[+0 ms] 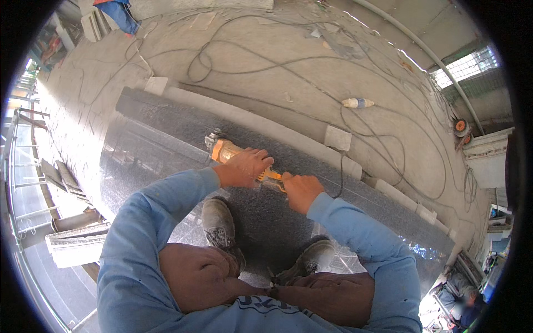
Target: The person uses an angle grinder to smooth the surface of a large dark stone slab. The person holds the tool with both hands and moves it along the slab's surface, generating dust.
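An orange angle grinder [223,150] lies slantwise across a dark stone slab [166,119], its metal head at the upper left, down at the slab's surface. My left hand [244,168] is closed over the grinder's body just behind the head. Farther back, my right hand [303,190] grips the rear end of the tool. The disc is mostly hidden under the guard, and I cannot tell whether it spins. A long straight line runs along the slab near the head. My shoes [219,223] rest on the slab's near part.
Pale blocks [337,138] line the slab's far edge. Dark cables [266,66] loop over the dusty floor, with a white and blue connector [358,103] among them. A metal railing [16,222] and stacked pale pieces [75,241] stand left. Another person [463,305] sits low at far right.
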`<state>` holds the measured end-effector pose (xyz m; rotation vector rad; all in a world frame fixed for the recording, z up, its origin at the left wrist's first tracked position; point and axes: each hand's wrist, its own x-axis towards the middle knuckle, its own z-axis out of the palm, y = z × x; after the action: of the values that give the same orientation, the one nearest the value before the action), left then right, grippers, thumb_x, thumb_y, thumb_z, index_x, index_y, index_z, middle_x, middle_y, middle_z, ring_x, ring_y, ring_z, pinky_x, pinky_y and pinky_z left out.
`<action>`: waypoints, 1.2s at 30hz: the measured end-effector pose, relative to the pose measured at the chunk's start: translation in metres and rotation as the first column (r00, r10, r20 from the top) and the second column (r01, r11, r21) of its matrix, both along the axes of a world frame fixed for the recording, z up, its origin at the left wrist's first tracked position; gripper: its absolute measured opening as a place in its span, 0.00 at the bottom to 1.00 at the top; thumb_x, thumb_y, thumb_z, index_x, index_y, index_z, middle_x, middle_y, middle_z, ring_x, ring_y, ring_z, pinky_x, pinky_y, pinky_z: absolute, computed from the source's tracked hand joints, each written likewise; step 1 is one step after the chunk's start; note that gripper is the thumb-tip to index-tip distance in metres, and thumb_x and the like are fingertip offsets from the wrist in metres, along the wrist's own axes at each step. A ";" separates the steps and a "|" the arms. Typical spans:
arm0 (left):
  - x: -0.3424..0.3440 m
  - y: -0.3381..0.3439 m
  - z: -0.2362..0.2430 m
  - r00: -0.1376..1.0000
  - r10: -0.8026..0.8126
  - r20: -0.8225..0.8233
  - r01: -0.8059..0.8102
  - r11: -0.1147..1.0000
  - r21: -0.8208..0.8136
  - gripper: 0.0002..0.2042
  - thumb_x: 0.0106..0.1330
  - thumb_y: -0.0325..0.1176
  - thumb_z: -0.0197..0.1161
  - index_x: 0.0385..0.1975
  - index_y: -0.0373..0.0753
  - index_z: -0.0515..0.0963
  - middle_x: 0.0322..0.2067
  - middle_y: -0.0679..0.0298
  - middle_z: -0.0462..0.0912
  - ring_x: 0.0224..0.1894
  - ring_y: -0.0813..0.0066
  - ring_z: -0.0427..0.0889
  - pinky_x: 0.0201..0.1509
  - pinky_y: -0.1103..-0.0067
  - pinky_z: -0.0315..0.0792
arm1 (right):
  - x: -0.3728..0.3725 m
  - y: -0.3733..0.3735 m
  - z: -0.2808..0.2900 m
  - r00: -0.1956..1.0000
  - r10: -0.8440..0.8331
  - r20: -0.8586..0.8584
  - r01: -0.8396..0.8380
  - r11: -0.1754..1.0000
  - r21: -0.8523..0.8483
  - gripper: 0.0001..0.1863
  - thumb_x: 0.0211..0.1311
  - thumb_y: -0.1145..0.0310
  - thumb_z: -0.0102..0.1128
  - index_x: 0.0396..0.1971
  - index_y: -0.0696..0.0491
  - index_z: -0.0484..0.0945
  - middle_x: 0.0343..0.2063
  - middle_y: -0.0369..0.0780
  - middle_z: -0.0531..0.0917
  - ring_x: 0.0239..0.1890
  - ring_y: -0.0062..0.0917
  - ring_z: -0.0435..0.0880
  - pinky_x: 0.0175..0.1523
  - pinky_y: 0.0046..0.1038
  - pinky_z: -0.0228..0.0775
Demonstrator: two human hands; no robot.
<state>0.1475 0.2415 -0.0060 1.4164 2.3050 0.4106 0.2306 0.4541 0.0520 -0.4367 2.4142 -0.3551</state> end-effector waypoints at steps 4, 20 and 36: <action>-0.003 -0.005 0.001 1.000 -0.005 -0.022 0.004 0.999 -0.031 0.34 0.42 0.37 0.78 0.52 0.36 0.72 0.44 0.54 0.75 0.51 0.55 0.78 0.56 0.64 0.72 | -0.003 -0.005 -0.006 1.000 0.007 -0.027 -0.007 1.000 -0.026 0.11 0.60 0.74 0.58 0.41 0.60 0.72 0.32 0.52 0.86 0.37 0.44 0.88 0.42 0.44 0.80; -0.023 -0.036 -0.012 1.000 0.013 -0.016 -0.014 0.998 -0.053 0.35 0.41 0.34 0.78 0.53 0.36 0.72 0.44 0.54 0.75 0.51 0.54 0.78 0.57 0.63 0.72 | -0.023 -0.033 -0.032 0.999 0.005 -0.044 -0.009 0.997 -0.078 0.10 0.60 0.73 0.58 0.40 0.58 0.73 0.33 0.51 0.86 0.39 0.44 0.88 0.43 0.44 0.80; -0.007 -0.017 -0.006 1.000 -0.015 -0.016 0.015 1.000 0.003 0.36 0.40 0.35 0.78 0.53 0.37 0.71 0.44 0.55 0.75 0.50 0.53 0.78 0.55 0.63 0.72 | -0.007 -0.013 0.002 1.000 0.025 -0.015 -0.025 0.999 -0.027 0.13 0.58 0.72 0.60 0.42 0.59 0.73 0.34 0.52 0.86 0.39 0.44 0.88 0.45 0.45 0.79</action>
<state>0.1405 0.2244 -0.0122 1.4424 2.3057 0.3995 0.2232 0.4408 0.0540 -0.4830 2.4183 -0.3754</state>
